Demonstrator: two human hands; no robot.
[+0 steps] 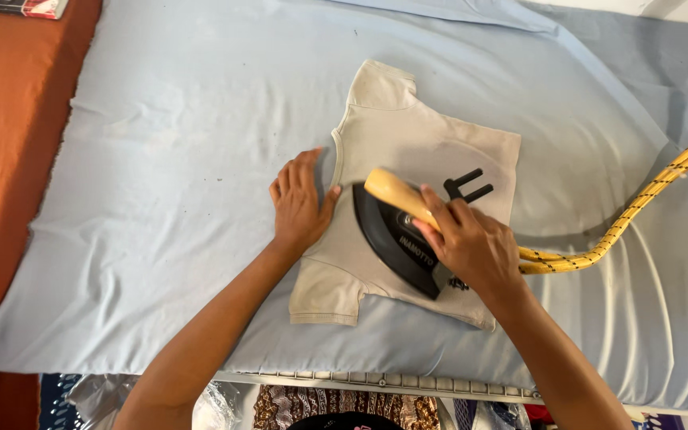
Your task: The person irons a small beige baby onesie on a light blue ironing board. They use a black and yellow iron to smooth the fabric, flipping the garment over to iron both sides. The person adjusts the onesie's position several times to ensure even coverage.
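Right hand (471, 247) grips black iron (396, 239) on beige shirt (408, 143); left hand (298, 203) flat.

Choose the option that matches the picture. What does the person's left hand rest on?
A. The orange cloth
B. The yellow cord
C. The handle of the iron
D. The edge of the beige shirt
D: the left hand lies flat on the edge of the beige shirt, while the right hand grips the iron.

One shirt (408, 151), one iron (396, 239), one yellow cord (639, 207), one blue sheet (169, 159) — and two hands (300, 203) (471, 247).
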